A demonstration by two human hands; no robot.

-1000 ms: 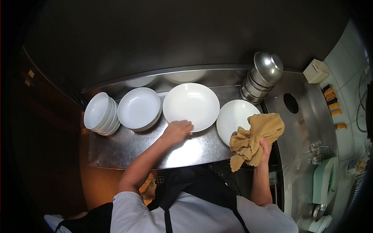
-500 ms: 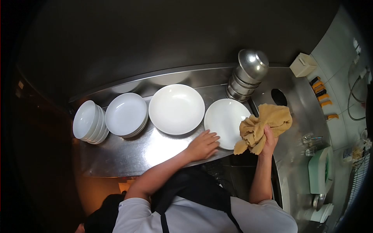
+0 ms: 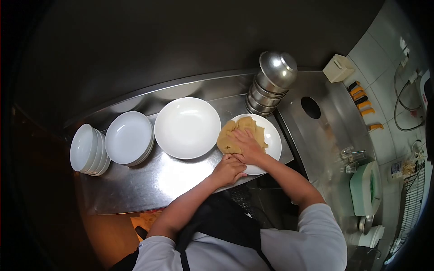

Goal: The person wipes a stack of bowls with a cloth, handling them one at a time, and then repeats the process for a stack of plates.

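Observation:
A tan cloth (image 3: 253, 125) lies bunched on the left part of a white plate (image 3: 272, 142). Spread over the cloth, my right hand (image 3: 246, 145) presses it onto the plate with its fingers apart. At the plate's near left edge, my left hand (image 3: 228, 171) is closed on the rim, its fingers curled just beside my right wrist. Left of this plate stands a large white dish (image 3: 187, 128), then a stack of white plates (image 3: 129, 137) and a tilted stack of white bowls (image 3: 85, 148).
Stacked metal bowls (image 3: 276, 72) stand behind the plate. A steel counter (image 3: 135, 189) carries the dishes. To the right are a round black opening (image 3: 310, 107), orange-handled tools (image 3: 363, 104), glasses (image 3: 351, 167), a pale green container (image 3: 359, 189) and a cream box (image 3: 338, 68).
My right hand has brought the cloth left and down onto the plate and spread its fingers. My left hand has closed at the rim. The view has shifted slightly.

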